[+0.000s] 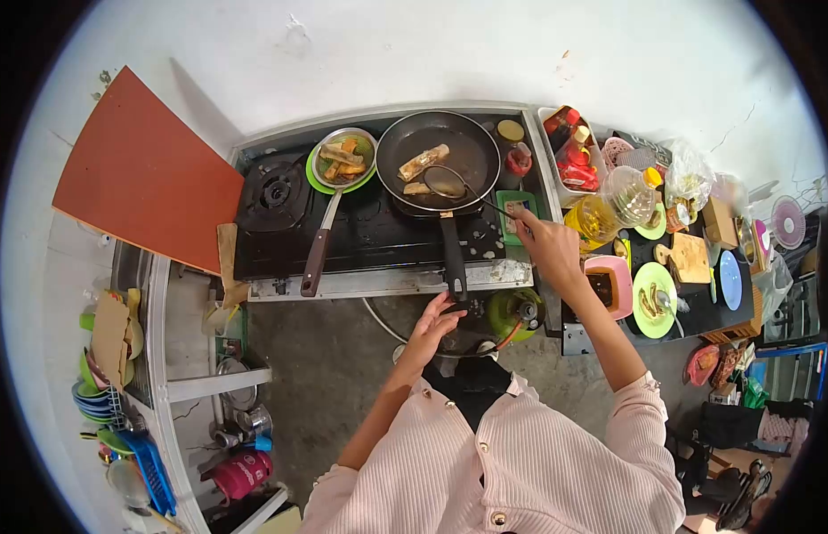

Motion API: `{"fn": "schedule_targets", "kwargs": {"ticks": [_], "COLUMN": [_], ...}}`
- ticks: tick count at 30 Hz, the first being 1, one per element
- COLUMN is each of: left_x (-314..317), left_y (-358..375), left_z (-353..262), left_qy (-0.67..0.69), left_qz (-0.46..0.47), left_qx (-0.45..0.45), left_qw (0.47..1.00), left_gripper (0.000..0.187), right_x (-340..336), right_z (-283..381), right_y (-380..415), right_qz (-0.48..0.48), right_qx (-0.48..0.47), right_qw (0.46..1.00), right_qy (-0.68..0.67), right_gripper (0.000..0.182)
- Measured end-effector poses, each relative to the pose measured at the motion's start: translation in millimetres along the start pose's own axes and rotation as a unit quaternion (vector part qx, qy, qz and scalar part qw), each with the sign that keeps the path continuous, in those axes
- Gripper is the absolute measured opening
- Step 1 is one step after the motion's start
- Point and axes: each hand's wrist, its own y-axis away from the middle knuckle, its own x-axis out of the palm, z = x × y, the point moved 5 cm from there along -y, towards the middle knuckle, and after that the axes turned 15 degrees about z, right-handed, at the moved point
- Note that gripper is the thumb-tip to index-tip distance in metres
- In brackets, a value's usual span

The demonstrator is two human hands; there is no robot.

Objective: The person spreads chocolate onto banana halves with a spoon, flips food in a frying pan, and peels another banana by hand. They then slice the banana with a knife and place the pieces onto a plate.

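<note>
My right hand (549, 249) is closed around the thin dark handle of a ladle (445, 182), whose round bowl rests inside the black frying pan (474, 147). Two browned rolls of food lie in the pan: a larger roll (424, 162), and a smaller piece (417, 189) beside the ladle's bowl. My left hand (427, 327) is at the tip of the pan's handle (454, 262), fingers stretched and slightly apart; whether they touch it is hard to tell. Left of the pan, a long-handled strainer (332, 203) with fried pieces (344, 158) sits over a green plate (318, 182).
The pan stands on a black gas stove (369, 236). A green gas cylinder (512, 313) is below. On the right are an oil bottle (592, 222), a pink container (620, 283), a green plate with food (645, 320) and a cutting board (690, 260). A red-brown panel (147, 178) leans left.
</note>
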Motion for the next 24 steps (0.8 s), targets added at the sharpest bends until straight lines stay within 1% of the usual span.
{"fn": "schedule_targets", "kwargs": {"ticks": [2,5,6,10,13,16,19,20,24], "left_x": [0.1,1.5,-0.6,-3.4,0.1,-0.4,-2.2,-1.6,-2.3], "left_y": [-0.3,1.3,0.4,0.8,1.7,1.2,0.7,1.3,2.6], "left_z": [-0.1,-3.3,-0.7,1.6,-2.9,-3.6,-0.1,-1.2,-0.5], "left_qy": [0.003,-0.008,-0.007,-0.013,-0.008,-0.009,-0.009,-0.01,-0.008], "left_qz": [0.0,0.001,0.005,0.004,0.008,0.009,0.008,0.008,0.01], "left_qx": [-0.001,-0.004,-0.006,-0.008,0.006,0.004,-0.002,-0.001,0.011], "left_qw": [1.0,1.0,1.0,1.0,1.0,1.0,1.0,1.0,1.0], "left_gripper": [0.056,0.056,0.056,0.055,0.055,0.055,0.054,0.054,0.053], "right_x": [3.8,2.3,0.6,-3.0,13.0,29.8,32.3,30.5,11.6], "right_z": [-7.4,-13.3,-16.9,-32.7,-42.5,-49.1,-46.5,-47.8,-49.4], "right_y": [-2.8,-7.4,-8.9,-29.3,-61.1,-85.9,-95.9,-93.2,-82.9], "right_qz": [-0.006,0.02,0.022,-0.027,-0.021,-0.036,-0.022,-0.015,0.007], "right_qx": [-0.002,0.02,0.032,0.064,0.081,0.085,0.075,0.075,0.084], "right_qw": [1.0,1.0,0.999,0.994,0.995,0.993,0.995,0.993,0.994], "right_qy": [-0.011,0.011,-0.017,-0.082,-0.046,-0.067,-0.061,-0.086,-0.074], "right_gripper": [0.008,0.009,0.011,0.015,0.016,0.018,0.019,0.02,0.021]}}
